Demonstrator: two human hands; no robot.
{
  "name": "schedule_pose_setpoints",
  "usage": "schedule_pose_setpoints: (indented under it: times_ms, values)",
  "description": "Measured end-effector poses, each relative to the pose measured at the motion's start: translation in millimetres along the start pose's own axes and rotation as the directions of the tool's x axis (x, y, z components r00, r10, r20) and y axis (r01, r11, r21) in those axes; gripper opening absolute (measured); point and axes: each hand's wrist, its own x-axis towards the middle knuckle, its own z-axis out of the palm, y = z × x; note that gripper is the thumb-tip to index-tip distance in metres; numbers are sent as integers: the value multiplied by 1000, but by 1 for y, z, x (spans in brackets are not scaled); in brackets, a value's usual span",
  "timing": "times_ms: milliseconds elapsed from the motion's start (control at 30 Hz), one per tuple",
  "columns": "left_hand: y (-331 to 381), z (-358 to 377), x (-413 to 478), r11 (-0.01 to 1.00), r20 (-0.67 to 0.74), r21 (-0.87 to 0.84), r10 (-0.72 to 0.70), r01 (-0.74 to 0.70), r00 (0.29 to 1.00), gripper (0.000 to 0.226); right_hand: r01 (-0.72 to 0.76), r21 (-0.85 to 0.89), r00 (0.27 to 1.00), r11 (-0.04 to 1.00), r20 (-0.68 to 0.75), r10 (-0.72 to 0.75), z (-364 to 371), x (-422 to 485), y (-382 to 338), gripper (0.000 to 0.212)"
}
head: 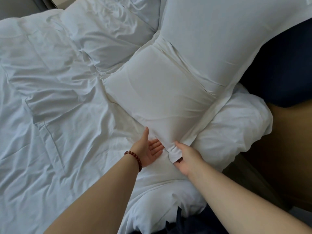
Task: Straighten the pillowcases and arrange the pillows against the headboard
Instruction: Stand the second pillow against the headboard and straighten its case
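Across the left half of the bed, a rumpled white duvet [50, 98] lies in loose folds, with a creased pillow [104, 31] at its upper edge. Toward the middle, our left hand [148, 149] comes into view, a red bead bracelet [135, 157] on its wrist. The palm faces up and its fingers [156, 146] are straight and hold nothing. The fingertips lie just beside the near edge of the pillow we are working on, and the thumb points up along that edge.

This near pillow [160, 92] lies in the centre of the view on top of the duvet, angled away from us. Its far end seems to slip under a second plump pillow [228, 39] at the upper right.

Just right of the open hand, the slack pillowcase end [173, 149] is gathered into a narrow bunch. Our right hand [187, 157] grips that bunch, thumb on top and fingers curled beneath. Farther right we see a dark blue padded surface [278, 73], which may be the headboard, though we cannot tell, and a tan surface [290, 149] below it.

We judge that the straightening step is in hand, with the spare cloth gathered for tightening. The next move likely calls for a steady pull with the right hand while the left flattens the case. After that, the pillow would need lifting toward the head of the bed.
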Motion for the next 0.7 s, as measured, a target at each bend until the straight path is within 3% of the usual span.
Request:
schedule_pose_setpoints:
  times_ms: [100, 233, 367, 467, 600, 700]
  values:
    - [-8, 4, -2, 997, 53, -80, -11, 15, 999, 74, -53, 135, 997, 989, 58, 45, -4, -12, -6, 9]
    - [-20, 16, 1, 983, 105, -179, 51, -32, 993, 67, -59, 295, 998, 954, 51, 46, -9, -25, -5, 14]
    - [-25, 18, 6, 942, 59, -320, 124, -99, 991, 52, -34, 104, 999, 994, 16, 33, -12, -27, 1, 12]
    - [-29, 11, 6, 943, 31, -314, 129, -113, 991, 29, -42, -17, 998, 999, 46, 43, -7, -30, 9, 8]
    - [-29, 5, 6, 905, -95, -303, 284, -299, 954, 28, -29, -14, 998, 999, 62, 30, -5, -37, 10, 10]
    - [-22, 3, 0, 874, -135, -335, 326, -353, 936, 24, -11, -40, 1000, 999, 15, 12, -15, -38, 5, 14]
